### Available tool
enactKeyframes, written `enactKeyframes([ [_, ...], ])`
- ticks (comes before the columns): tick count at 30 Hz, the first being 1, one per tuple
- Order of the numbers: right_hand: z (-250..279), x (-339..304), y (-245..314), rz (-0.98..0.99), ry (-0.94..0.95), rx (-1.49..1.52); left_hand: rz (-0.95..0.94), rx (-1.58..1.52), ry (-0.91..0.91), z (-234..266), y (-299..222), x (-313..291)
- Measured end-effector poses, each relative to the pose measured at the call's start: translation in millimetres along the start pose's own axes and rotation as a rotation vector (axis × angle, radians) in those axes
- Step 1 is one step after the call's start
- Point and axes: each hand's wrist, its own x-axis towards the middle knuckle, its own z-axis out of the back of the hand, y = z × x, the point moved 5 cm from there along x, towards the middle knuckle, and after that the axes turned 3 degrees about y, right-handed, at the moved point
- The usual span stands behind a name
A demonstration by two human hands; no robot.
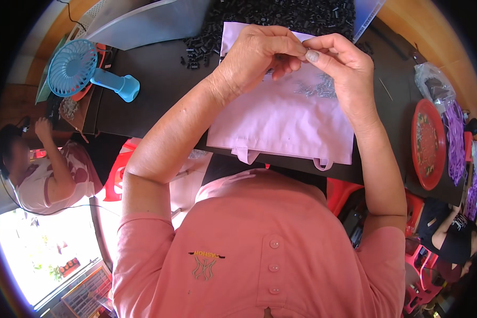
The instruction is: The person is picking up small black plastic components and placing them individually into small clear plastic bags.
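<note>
My left hand and my right hand meet over the far part of a pink cloth bag lying flat on the dark table. Thumb and forefinger of each hand are pinched, their tips touching. Whatever sits between them is too small and covered to name. Below the fingertips, a heap of small silver metal pieces lies on the cloth, partly hidden by my right hand. Just beyond my hands spreads a large pile of small black parts.
A clear plastic bin stands far left, near a blue handheld fan. On the right are a thin metal rod, a red plate with small bits, purple strands and a clear bag. Other people sit at both sides.
</note>
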Motion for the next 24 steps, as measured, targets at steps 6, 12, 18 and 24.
enactKeyframes([
  [6,7,0,5,0.013,-0.072,0.047,-0.021,0.113,-0.094,8,-8,1],
  [12,27,2,4,0.007,-0.148,0.050,-0.173,0.349,-0.545,57,-39,-4],
  [18,23,0,2,-0.043,-0.111,0.041,-0.440,0.893,-0.272,49,-24,5],
  [24,20,1,1,-0.060,-0.095,0.015,-0.627,1.508,-0.236,12,-2,6],
])
